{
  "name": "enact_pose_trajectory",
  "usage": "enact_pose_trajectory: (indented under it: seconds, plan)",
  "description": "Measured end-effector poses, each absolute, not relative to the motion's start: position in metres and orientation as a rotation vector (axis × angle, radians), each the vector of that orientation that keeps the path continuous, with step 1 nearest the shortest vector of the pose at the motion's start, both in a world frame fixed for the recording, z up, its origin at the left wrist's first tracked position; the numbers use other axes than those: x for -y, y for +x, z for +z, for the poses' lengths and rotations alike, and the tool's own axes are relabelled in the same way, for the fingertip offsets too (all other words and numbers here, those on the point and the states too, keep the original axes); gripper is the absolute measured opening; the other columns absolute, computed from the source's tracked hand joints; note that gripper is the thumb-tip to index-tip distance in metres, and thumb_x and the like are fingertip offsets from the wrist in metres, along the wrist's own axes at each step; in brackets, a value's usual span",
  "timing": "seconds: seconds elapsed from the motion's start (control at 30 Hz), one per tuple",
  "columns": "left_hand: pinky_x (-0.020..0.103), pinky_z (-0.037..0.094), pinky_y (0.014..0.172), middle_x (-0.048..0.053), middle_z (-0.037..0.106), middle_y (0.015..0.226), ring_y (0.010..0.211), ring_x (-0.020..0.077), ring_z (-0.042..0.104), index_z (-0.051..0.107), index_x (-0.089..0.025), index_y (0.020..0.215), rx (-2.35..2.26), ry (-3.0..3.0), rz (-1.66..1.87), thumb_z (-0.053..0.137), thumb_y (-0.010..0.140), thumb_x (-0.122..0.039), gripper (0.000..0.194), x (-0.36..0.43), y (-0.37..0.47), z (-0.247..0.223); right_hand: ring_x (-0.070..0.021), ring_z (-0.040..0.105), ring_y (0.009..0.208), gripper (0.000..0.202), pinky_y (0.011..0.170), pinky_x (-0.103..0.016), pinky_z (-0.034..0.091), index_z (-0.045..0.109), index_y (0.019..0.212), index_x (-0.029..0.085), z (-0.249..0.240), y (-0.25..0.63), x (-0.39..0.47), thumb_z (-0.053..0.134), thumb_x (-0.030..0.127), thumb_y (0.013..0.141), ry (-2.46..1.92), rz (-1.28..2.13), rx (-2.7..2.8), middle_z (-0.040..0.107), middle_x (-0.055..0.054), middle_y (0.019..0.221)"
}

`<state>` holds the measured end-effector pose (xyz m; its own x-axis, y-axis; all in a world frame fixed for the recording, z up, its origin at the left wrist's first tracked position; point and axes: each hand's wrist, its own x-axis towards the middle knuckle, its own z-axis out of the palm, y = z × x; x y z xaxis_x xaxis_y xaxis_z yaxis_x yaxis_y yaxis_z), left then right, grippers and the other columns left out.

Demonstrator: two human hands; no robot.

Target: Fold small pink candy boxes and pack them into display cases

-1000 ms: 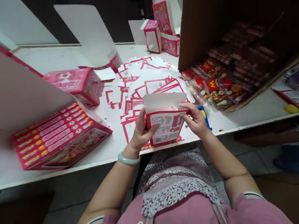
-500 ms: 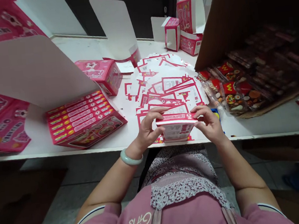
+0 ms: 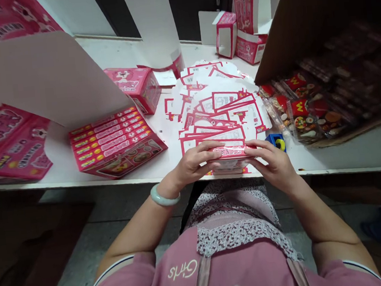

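A small pink printed carton [image 3: 230, 151] stands at the table's front edge, its narrow pink side facing up. My left hand [image 3: 195, 161] grips its left end, fingers on top and thumb below. At the opposite end my right hand [image 3: 273, 159] holds it the same way. Behind the carton lies a loose heap of flat white-and-pink carton blanks [image 3: 221, 108]. To the left sits an open pink display box [image 3: 119, 141] with a row of several small filled cartons in it. The carton's lower face is mostly hidden by my hands.
A big brown cardboard box [image 3: 281, 31] on the right holds clear candy packets [image 3: 303, 109]. A blue-and-yellow tape dispenser-like object [image 3: 276, 142] lies near my right hand. Further pink boxes [image 3: 138, 85] stand behind, and more [image 3: 251, 46] at the back right.
The carton's top side has been folded over and now lies closed, with both hands' fingers pressed along it. The view has shifted slightly, so the surroundings appear moved to the right.
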<state>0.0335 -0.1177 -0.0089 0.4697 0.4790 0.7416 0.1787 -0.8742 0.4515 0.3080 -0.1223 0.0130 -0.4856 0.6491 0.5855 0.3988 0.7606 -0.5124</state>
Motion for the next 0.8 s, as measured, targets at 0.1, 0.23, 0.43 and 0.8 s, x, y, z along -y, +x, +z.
enact_pose_trajectory:
  seconds: [0.1,0.23,0.43,0.8]
  plan:
    - [0.029,0.061,0.085,0.010,0.070,0.117,0.107,0.0185,0.070,0.064,-0.023,0.116,-0.671,2.336,1.364,0.066,0.094,-0.015,0.023,0.117,0.034,-0.013,-0.0218,0.069,0.114,0.026,0.095,-0.045,0.060,0.068,0.117,0.034,0.002,0.304,0.126,0.062,0.019,0.096,-0.788,0.333,2.067,0.070,-0.006,0.125]
    - [0.021,0.060,0.083,0.002,0.071,0.105,0.098,0.0138,0.070,0.066,-0.022,0.117,-0.788,2.193,1.420,0.070,0.091,-0.015,0.027,0.113,0.038,-0.009,-0.0229,0.064,0.125,0.033,0.098,-0.042,0.058,0.062,0.128,0.032,-0.008,0.324,0.117,0.063,0.027,0.095,-0.859,0.555,1.963,0.065,-0.008,0.136]
    - [0.038,0.059,0.100,0.000,0.069,0.118,0.112,0.0180,0.067,0.066,-0.024,0.116,-0.983,1.806,1.923,0.077,0.088,-0.014,0.032,0.109,0.056,-0.013,-0.0218,0.067,0.086,0.027,0.083,-0.040,0.057,0.072,0.105,0.019,-0.049,0.428,0.117,0.061,0.038,0.089,-1.699,0.462,1.615,0.070,-0.012,0.109]
    - [0.039,0.060,0.098,0.006,0.068,0.118,0.113,0.0207,0.067,0.065,-0.025,0.116,-1.022,1.967,1.662,0.074,0.090,-0.023,0.027,0.101,0.101,-0.033,-0.0184,0.060,0.082,0.043,0.071,-0.033,0.055,0.073,0.087,0.020,-0.110,0.424,0.138,0.059,0.061,0.084,-1.663,0.652,1.198,0.063,-0.006,0.097]
